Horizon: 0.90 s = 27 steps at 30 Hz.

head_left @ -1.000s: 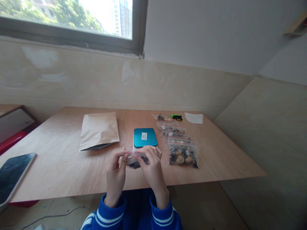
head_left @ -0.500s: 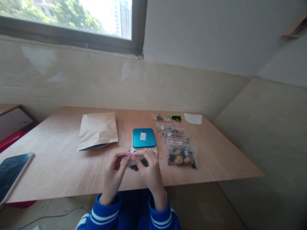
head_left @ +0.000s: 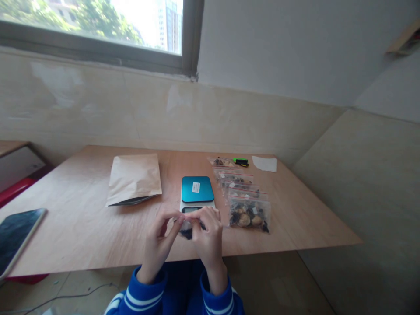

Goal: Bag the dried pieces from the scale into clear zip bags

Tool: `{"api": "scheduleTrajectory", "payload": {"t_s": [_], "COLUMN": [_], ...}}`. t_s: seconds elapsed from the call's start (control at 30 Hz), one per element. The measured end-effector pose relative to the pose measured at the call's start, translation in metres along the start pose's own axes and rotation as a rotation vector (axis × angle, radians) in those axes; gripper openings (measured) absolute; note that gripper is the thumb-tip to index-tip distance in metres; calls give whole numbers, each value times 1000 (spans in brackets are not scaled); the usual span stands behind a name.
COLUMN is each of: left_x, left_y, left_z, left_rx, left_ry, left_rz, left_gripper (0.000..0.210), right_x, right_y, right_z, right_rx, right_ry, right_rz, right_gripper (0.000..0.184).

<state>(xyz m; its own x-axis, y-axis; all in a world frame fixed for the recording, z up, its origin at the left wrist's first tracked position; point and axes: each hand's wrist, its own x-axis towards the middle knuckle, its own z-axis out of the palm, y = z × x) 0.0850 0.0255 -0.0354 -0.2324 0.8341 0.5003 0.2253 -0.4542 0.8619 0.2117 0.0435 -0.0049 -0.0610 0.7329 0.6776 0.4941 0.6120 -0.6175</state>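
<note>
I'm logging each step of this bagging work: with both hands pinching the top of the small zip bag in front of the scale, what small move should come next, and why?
Probably run the fingertips along the strip to finish the seal. The left hand and right hand pinch the top of the small zip bag, with dark contents inside, before the blue scale; filled bags lie in a row at the right.

Tabletop: pale plywood sheet, set into the room corner. Window: upper left, grey frame, daylight, trees and a tower block outside. Wall: white plaster above, beige tile band below, carried round the corner at right. Shelf: upper right edge, only partly seen. Floor: pale tiles under the tabletop, thin cable lying across. Cabinet: far left, white and red, low.
</note>
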Motion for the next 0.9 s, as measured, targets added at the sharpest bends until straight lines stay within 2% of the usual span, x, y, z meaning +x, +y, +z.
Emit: {"api": "scheduleTrajectory", "payload": {"t_s": [0.17,0.23,0.43,0.67,0.73,0.9], "left_x": [2,4,5,-3,-2,3], "left_y": [7,10,13,8,6,2], "left_z": [-7,-13,-25,-22,-22,-30], "left_rx": [-26,-32,-34,-27,-19,57], "left_ry": [53,59,134,186,231,366], "left_rz": [6,15,124,214,246,309], "left_gripper": [3,4,6,9,10,6], "right_x": [2,1,-8,-15,-15,-15], "right_y": [-6,-10,-27,-36,-37,-37], "right_z": [-3,0,21,35,38,44], "right_rx": [21,47,26,-28,-4,85], "right_ry": [-105,-110,25,131,112,-43], "right_rz": [-38,-57,-72,-60,-73,-82], "right_gripper": [9,8,17,23,23,10]}}
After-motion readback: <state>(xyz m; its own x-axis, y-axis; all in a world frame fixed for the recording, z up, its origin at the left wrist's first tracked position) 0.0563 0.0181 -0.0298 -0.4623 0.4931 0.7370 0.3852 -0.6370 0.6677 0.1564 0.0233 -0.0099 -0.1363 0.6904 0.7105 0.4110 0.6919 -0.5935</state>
